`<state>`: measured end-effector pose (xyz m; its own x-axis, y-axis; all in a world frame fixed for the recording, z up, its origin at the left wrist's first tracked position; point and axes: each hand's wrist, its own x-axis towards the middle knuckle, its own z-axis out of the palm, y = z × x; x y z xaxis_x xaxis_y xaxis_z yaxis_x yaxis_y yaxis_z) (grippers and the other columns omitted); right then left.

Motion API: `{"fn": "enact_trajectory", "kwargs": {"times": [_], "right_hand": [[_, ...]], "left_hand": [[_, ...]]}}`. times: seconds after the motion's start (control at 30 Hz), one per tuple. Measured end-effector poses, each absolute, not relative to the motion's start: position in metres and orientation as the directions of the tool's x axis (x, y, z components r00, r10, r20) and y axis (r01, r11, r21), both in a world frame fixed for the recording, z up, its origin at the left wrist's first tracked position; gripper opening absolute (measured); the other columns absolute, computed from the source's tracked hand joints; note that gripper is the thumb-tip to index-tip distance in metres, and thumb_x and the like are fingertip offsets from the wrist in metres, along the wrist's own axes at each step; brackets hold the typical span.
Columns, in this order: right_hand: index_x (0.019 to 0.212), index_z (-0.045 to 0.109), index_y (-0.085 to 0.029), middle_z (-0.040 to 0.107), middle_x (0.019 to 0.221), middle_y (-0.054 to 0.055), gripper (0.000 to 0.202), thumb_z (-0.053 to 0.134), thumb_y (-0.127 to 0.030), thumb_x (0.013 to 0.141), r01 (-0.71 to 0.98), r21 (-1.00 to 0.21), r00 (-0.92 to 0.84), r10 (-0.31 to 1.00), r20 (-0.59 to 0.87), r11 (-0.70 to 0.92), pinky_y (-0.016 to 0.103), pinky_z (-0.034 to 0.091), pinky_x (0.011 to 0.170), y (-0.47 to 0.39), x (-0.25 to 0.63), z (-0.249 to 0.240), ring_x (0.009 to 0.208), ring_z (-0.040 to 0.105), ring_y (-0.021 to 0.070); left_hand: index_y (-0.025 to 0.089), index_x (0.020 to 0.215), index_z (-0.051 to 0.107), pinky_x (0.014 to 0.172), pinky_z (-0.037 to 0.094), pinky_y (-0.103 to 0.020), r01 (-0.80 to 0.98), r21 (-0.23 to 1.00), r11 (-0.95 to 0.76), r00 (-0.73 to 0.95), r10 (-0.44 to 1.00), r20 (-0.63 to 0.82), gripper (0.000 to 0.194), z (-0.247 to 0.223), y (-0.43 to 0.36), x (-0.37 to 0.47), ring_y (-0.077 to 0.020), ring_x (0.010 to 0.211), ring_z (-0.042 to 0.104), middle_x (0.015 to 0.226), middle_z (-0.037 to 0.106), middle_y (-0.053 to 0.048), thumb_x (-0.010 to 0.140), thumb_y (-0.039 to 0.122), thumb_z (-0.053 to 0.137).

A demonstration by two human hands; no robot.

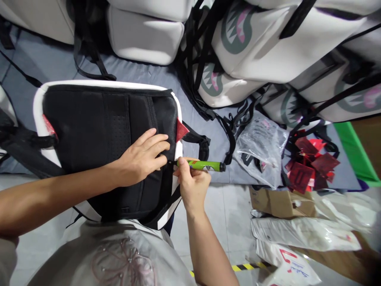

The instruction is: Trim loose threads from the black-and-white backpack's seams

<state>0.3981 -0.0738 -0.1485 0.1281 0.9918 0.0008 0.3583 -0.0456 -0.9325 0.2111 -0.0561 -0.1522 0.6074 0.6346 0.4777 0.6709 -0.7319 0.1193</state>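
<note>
A backpack [86, 119] with a black back panel and white edging lies in front of me, partly over the table's front edge. My left hand [145, 153] rests flat on its black panel, fingers stretched out. My right hand [193, 182] grips a green marker pen [205, 165] with a black end. The pen's dark tip points left at the panel's right edge, close to my left fingertips; whether it touches the fabric I cannot tell. Red tags [181, 130] stick out at the backpack's right and left edges.
White bags with shark-mouth prints [262, 43] and black straps crowd the back of the grey table [143, 73]. At right lie a clear plastic bag [262, 147] and several red tags [306, 167]. A cardboard box [279, 202] and white plastic packages [303, 234] stand below.
</note>
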Motion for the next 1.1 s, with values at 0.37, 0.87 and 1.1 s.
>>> {"fn": "enact_trajectory", "kwargs": {"times": [0.37, 0.87, 1.1], "right_hand": [[0.078, 0.067, -0.016, 0.061, 0.05, -0.001, 0.034, 0.067, -0.049, 0.087, 0.298, -0.953, 0.155, 0.988, -0.007, -0.054, 0.023, 0.038, 0.036, -0.077, 0.397, -0.151, 0.037, 0.05, 0.0125], [0.082, 0.067, -0.016, 0.063, 0.056, -0.001, 0.029, 0.067, -0.045, 0.086, 0.256, -0.967, 0.06, 0.998, 0.0, -0.015, 0.024, 0.044, 0.04, -0.072, 0.4, -0.151, 0.042, 0.054, 0.0132], [0.079, 0.066, -0.016, 0.06, 0.055, -0.001, 0.03, 0.063, -0.043, 0.091, 0.36, -0.918, 0.001, 0.984, 0.176, 0.164, 0.025, 0.046, 0.045, -0.071, 0.4, -0.163, 0.047, 0.057, 0.0154]], "left_hand": [[0.018, 0.089, 0.067, 0.119, 0.036, -0.052, 0.679, 0.11, -0.726, 0.608, 0.64, 0.47, 0.007, -0.151, -0.054, 0.214, -0.0256, 0.132, 0.047, 0.121, 0.063, -0.009, 0.092, 0.022, 0.062], [0.019, 0.089, 0.067, 0.116, 0.036, -0.051, 0.689, 0.04, -0.723, 0.646, 0.639, 0.418, 0.012, -0.142, -0.049, 0.216, -0.0271, 0.124, 0.052, 0.114, 0.066, -0.008, 0.083, 0.027, 0.073], [0.018, 0.081, 0.064, 0.088, 0.045, -0.038, 0.531, -0.084, -0.843, 0.84, 0.511, 0.182, 0.033, -0.106, -0.016, 0.21, -0.021, 0.083, 0.061, 0.084, 0.067, -0.003, 0.074, 0.045, 0.082]]}}
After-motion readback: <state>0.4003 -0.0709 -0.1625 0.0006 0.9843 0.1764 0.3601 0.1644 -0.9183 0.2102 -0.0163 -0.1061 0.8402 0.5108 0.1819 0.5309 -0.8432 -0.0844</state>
